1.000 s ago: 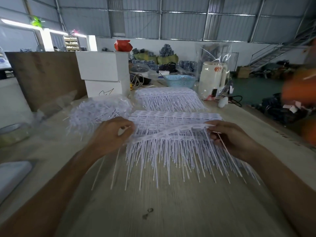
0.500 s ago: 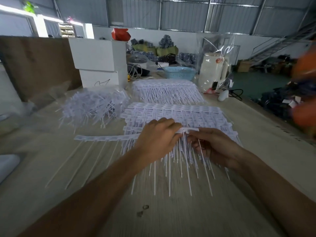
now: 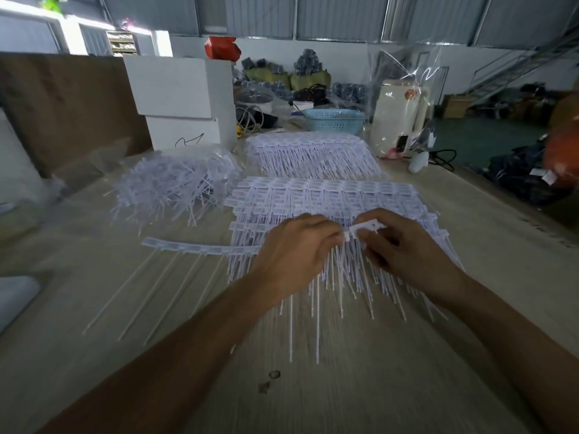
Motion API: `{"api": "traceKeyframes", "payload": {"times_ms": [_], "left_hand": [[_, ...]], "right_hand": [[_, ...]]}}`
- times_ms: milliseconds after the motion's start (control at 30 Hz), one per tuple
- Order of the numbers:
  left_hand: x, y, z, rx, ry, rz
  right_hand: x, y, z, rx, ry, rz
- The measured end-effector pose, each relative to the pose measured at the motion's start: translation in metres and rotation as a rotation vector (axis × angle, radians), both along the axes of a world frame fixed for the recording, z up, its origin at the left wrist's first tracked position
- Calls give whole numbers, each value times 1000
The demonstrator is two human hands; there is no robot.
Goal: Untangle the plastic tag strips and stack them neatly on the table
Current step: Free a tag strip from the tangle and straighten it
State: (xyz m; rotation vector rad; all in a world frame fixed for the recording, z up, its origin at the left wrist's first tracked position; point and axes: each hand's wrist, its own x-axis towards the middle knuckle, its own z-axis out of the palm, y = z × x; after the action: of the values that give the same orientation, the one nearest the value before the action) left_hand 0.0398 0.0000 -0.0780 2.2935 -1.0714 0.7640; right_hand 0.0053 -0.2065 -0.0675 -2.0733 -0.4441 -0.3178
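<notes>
1. Thin white plastic tails could snag: the tag strip [image 3: 200, 247] lies half across the near stack [image 3: 322, 198], its left end hanging out over the counter [image 3: 360, 386].
2. Left hand [image 3: 291, 258] and right hand [image 3: 404, 249] both pinch its right end atop that stack; a hard tug might drag lower strips askew.
3. The tangled heap [image 3: 175, 186] waits left of that stack.

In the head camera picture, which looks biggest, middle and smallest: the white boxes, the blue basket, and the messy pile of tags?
1. Messy pile of tags and white boxes: look about alike; the pile is nearer the camera, so unsure.
2. Blue basket: clearly smallest, though farthest away.
</notes>
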Motion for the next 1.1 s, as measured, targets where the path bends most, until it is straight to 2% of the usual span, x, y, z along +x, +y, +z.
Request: {"api": "traceKeyframes", "payload": {"times_ms": [67, 233, 367, 467, 600, 733, 900, 1000, 1100], "left_hand": [[-1, 0, 2, -31, -26, 2], [-6, 0, 1, 18, -70, -1], [-5, -3, 4, -19, -61, 30], [-5, -4, 4, -56, -48, 35], [-10, -2, 0, -69, -32, -3], [-7, -5, 1, -144, 66, 6], [-10, -11, 3, -179, 122, -8], [-10, -11, 4, -216, 154, -42], [-9, -8, 3, -195, 257, -100]], "right_hand": [[1, -3, 1, 17, 26, -60], [-1, -9, 8, -220, 45, -139], [0, -6, 7, -216, -32, -191], [1, -4, 6, -110, -39, -243], [3, -27, 19, 366, 62, -375], [-3, -12, 11, 316, 287, -205], [-11, 19, 6, 386, 481, 55], [-14, 23, 3, 405, 489, 65], [-10, 19, 5, 463, 459, -43]]}}
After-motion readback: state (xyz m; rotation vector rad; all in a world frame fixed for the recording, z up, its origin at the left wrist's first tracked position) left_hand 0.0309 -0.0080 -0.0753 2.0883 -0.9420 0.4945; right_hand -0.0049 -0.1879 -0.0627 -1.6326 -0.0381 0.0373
